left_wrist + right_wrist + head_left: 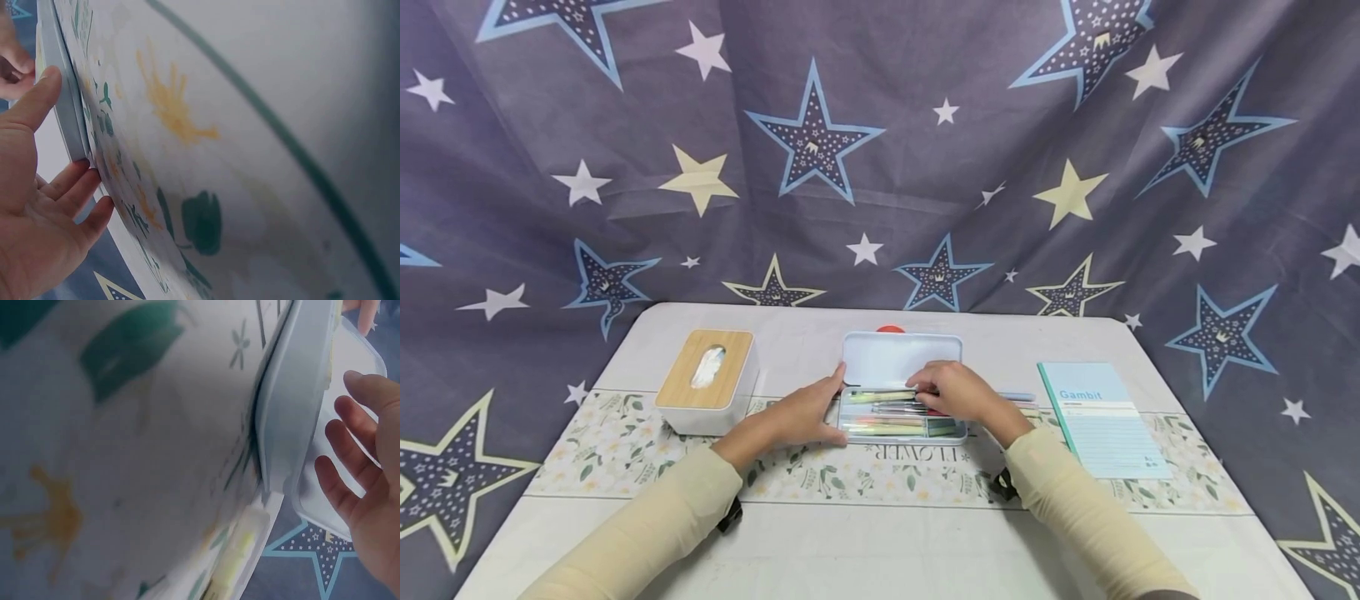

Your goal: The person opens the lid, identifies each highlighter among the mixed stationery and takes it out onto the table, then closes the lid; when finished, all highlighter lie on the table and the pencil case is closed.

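A pale blue pencil case (880,358) lies with its lid tipped back, several pens (887,430) inside. At its left end is my left hand (801,415), thumb by the near corner and fingers spread along the side. The left wrist view shows the left hand (37,194) touching the case (67,119), its fingers loosely bent. Over the case's right part hovers my right hand (958,392), fingertips low among the pens. In the right wrist view the right hand (375,469) has parted, slightly bent fingers beside the case (287,419), with nothing visible between them.
A wood-topped tissue box (677,379) stands at the left, and a light blue notebook (1108,421) lies at the right. Pens (1017,397) stick out right of the case. Something red (891,329) shows behind the lid. A patterned curtain hangs behind the table.
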Demonstrator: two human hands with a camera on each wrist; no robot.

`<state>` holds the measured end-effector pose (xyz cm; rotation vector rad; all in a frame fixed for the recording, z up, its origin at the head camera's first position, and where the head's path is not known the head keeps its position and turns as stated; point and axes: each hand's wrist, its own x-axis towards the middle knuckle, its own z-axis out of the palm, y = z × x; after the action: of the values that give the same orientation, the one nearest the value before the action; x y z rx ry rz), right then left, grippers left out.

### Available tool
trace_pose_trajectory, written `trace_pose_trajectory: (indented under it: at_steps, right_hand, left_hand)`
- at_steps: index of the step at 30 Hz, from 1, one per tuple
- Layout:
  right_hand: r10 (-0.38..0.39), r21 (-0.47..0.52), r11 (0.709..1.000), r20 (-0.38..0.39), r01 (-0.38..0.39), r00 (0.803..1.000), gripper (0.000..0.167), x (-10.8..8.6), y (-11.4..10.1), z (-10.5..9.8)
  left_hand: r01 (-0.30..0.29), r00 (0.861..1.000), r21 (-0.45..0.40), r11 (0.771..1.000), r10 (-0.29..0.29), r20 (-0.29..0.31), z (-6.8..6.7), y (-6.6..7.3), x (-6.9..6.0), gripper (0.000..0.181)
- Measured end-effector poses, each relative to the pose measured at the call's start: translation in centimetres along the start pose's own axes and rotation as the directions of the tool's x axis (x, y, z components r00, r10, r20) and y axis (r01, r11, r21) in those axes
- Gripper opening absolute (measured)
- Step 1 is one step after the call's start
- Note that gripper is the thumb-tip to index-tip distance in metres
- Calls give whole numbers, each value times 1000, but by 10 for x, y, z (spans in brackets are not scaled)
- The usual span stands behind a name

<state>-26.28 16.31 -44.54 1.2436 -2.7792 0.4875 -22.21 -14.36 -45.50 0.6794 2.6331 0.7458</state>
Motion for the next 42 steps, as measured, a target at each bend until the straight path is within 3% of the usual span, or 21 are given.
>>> trace_pose_trajectory:
  at_steps: [11,25,34,42]
  right_hand:
    - [-10,-38,999,45,11,999,23,2,-6,3]
    - [11,-37,999,49,-9,999,5,4,-11,6]
    - [20,-67,998,97,-13,995,15,5,-16,6]
    - [36,-55,998,45,-34,998,20,-9,-8,-3]
  left_hand:
    - [-6,1000,18,1000,6,1,0,2,-2,127]
    - [-9,1000,16,1000,9,0,-2,2,-3,126]
    - [-12,1000,18,1000,11,5,-1,1,-2,126]
    - [3,1000,5,1000,-3,15,-3,1,-1,127]
